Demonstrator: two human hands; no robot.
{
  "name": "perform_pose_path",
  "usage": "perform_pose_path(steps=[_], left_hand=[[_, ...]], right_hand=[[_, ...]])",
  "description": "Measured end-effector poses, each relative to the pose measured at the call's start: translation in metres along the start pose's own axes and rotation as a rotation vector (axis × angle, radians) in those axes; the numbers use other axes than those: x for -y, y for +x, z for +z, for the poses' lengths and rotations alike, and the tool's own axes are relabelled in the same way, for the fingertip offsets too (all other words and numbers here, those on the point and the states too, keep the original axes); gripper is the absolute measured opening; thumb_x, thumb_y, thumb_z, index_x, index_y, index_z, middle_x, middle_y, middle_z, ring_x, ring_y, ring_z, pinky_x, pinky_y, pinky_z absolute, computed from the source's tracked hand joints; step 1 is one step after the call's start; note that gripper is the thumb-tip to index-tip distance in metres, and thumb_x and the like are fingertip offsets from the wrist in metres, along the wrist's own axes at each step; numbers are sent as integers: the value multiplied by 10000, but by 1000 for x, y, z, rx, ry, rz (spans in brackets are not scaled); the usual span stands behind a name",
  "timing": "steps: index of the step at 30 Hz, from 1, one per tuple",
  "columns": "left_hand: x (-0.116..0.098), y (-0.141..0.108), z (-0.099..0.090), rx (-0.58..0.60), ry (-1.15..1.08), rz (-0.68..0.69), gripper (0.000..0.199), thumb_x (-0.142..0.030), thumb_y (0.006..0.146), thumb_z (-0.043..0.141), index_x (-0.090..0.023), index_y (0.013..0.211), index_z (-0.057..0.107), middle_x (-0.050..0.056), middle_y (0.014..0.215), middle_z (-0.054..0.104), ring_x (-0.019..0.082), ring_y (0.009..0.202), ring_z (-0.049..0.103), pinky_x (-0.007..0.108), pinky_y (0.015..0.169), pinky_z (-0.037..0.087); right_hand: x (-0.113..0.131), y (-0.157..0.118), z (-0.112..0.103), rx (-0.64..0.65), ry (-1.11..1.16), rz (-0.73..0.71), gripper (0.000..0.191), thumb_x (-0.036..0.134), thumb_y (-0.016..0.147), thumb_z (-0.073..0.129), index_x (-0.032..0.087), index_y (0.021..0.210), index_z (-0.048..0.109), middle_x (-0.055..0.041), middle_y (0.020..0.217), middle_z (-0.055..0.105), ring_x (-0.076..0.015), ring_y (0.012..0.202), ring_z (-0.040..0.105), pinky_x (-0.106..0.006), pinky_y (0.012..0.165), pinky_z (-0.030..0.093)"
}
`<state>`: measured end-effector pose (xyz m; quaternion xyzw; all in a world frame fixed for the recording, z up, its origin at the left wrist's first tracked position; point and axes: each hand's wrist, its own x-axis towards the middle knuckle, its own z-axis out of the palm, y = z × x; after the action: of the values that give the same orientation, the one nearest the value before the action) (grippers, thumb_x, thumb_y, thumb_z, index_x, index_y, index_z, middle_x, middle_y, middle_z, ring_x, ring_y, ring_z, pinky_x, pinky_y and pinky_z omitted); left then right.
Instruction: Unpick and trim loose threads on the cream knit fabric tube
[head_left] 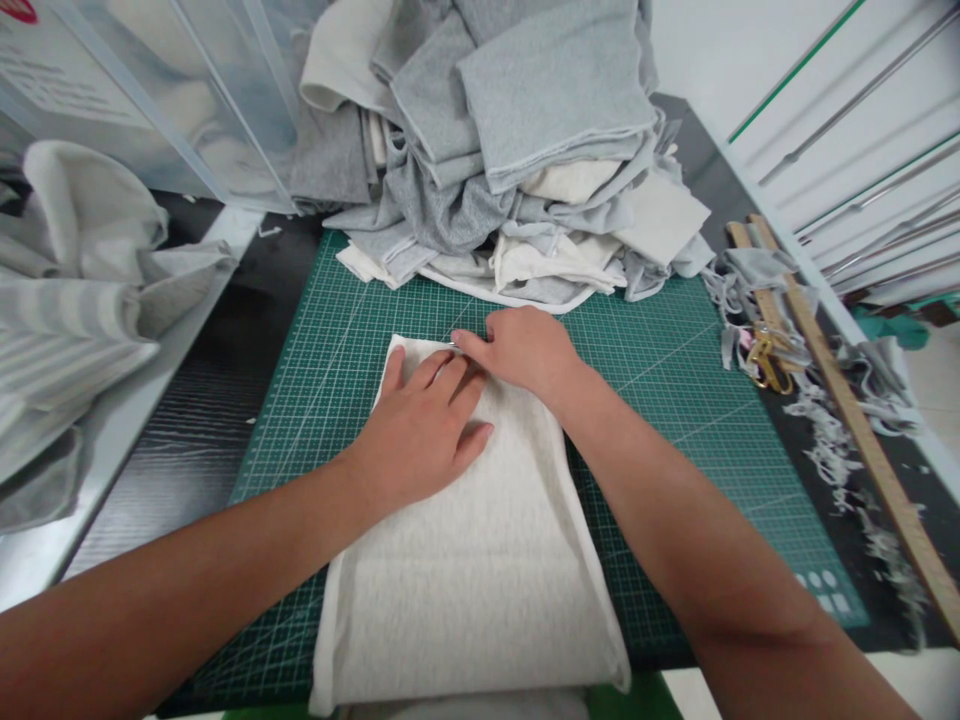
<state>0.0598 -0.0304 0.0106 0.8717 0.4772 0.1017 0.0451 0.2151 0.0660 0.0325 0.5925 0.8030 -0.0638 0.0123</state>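
Observation:
A cream-coloured piece of fabric (pixel 480 580) lies lengthwise on the green cutting mat (pixel 660 370), its near end reaching the mat's front edge. My left hand (pixel 420 430) rests flat on the fabric's upper part, fingers spread and pointing to its far edge. Just right of those fingertips, my right hand (pixel 521 350) is curled at the far edge, thumb and fingers closed. A small shiny metal tip shows by the right thumb; the rest of that object is hidden in the hand.
Grey and cream cloths (pixel 555 90) are heaped at the mat's back. Striped fabric (pixel 67 330) lies at the left, near a clear plastic bin (pixel 165 80). Gold-handled scissors (pixel 769 360), scraps and a wooden ruler (pixel 862 430) lie along the right.

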Motion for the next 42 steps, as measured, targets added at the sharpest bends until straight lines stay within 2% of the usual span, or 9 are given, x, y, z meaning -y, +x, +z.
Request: perform_pose_path(steps=[15,32,42], left_hand=[[2,0,1,2,12,18,511,-426,990,504,-149,1420,522,185,1505,505,386,1405,428,746,1154,266],[0,1,0,-9,-12,9,471,-405,976,527,-164,1381,559,185,1466,539,392,1382,450,760,1143,270],[0,1,-1,2,-10,12,485,-407,984,520,-167,1406,534,174,1501,515,384,1395,437,770,1145,258]], right_hand=[[0,3,3,-3,-16,15,604,672,915,421,190,967,783,-159,965,773,-334,918,714,-393,711,505],[5,2,1,18,-4,30,684,717,917,367,170,971,773,-185,961,770,-349,930,718,-419,737,526],[5,4,1,17,15,23,653,700,922,392,172,958,774,-176,958,772,-325,911,716,-390,720,514]])
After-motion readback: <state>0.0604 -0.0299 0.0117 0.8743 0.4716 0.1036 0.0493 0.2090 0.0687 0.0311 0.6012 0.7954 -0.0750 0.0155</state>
